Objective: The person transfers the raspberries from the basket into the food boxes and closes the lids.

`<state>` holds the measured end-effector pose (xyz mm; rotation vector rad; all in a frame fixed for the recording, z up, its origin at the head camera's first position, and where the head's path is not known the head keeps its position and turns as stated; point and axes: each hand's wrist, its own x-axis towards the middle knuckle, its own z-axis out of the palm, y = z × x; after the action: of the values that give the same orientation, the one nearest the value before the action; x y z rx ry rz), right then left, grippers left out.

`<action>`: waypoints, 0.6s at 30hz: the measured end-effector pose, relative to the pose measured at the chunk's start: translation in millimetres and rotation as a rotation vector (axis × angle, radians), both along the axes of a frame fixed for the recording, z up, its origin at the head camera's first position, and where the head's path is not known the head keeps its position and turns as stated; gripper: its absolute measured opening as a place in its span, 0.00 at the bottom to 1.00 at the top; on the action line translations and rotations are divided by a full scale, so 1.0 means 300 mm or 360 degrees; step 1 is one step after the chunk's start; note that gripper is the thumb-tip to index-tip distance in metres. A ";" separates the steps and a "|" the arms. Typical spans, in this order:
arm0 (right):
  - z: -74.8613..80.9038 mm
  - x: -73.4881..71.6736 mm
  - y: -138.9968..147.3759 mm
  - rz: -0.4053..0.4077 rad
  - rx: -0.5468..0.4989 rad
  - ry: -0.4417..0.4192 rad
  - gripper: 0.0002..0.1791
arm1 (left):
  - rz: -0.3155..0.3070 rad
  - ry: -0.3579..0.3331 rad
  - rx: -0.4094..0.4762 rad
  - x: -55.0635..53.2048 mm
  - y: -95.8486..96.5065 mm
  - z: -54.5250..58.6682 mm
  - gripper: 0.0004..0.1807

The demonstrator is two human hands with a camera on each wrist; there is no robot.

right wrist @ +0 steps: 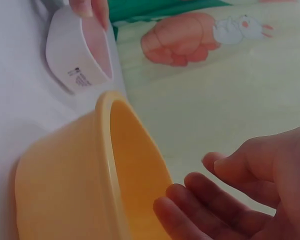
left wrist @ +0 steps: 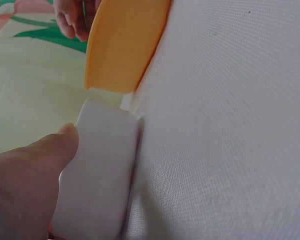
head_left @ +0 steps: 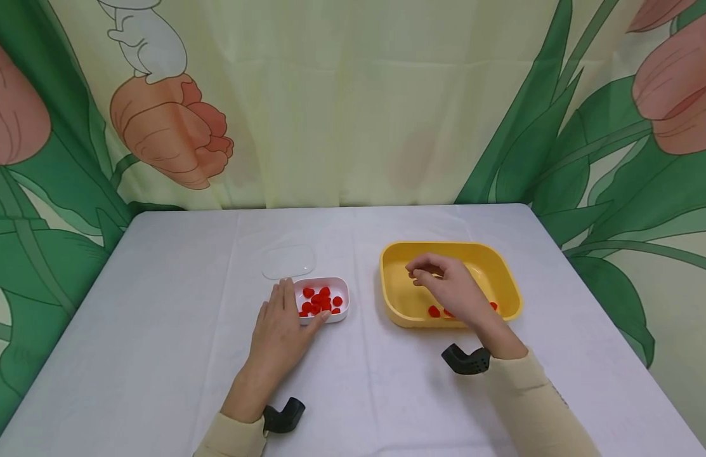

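Observation:
A small white box (head_left: 344, 309) holds several red pieces (head_left: 316, 303), rounded and bead-like. My left hand (head_left: 281, 330) steadies the box on the table, its fingers along the left side and its thumb on the near rim. In the left wrist view, the thumb (left wrist: 62, 145) presses the edge of the box. My right hand (head_left: 444, 282) is over a yellow tray (head_left: 509, 282), fingers loosely bent. No piece shows at the fingertips (right wrist: 165, 207) in the right wrist view. Several more red pieces (head_left: 434, 311) lie along the tray's near side, partly hidden by my forearm.
A clear lid (head_left: 288, 261) lies flat behind the white box. White cloth (head_left: 158, 330) covers the table, and a printed curtain (head_left: 353, 114) hangs beyond its far edge. Black wrist cameras (head_left: 284, 416) are strapped to both wrists.

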<state>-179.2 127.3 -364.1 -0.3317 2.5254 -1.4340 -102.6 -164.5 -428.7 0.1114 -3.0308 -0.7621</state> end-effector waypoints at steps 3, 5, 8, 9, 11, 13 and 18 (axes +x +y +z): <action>-0.007 -0.001 0.025 -0.0020 0.0046 0.0007 0.11 | 0.0002 0.0000 -0.0001 -0.001 0.002 0.001 0.53; -0.014 -0.002 0.037 -0.0038 0.0080 0.0012 0.12 | 0.0006 0.0000 -0.0002 -0.001 0.000 0.001 0.53; -0.025 -0.004 0.055 -0.0057 0.0133 0.0030 0.13 | 0.0005 -0.0005 0.0006 0.001 0.000 0.002 0.54; -0.027 -0.004 0.061 -0.0063 0.0146 0.0033 0.13 | 0.0004 -0.0007 0.0010 0.001 -0.001 0.001 0.54; -0.031 -0.003 0.073 -0.0076 0.0175 0.0032 0.13 | 0.0005 -0.0011 0.0016 0.002 -0.001 -0.001 0.54; -0.032 -0.001 0.087 -0.0072 0.0191 0.0029 0.13 | 0.0008 -0.0008 0.0018 0.002 -0.001 -0.002 0.54; -0.035 0.006 0.120 -0.0085 0.0309 0.0054 0.13 | 0.0014 0.0006 0.0021 0.003 -0.001 0.002 0.54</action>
<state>-177.4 163.3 -374.4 -0.2590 2.6924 -1.1964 -101.7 -164.9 -428.0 0.1236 -3.0199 -0.7805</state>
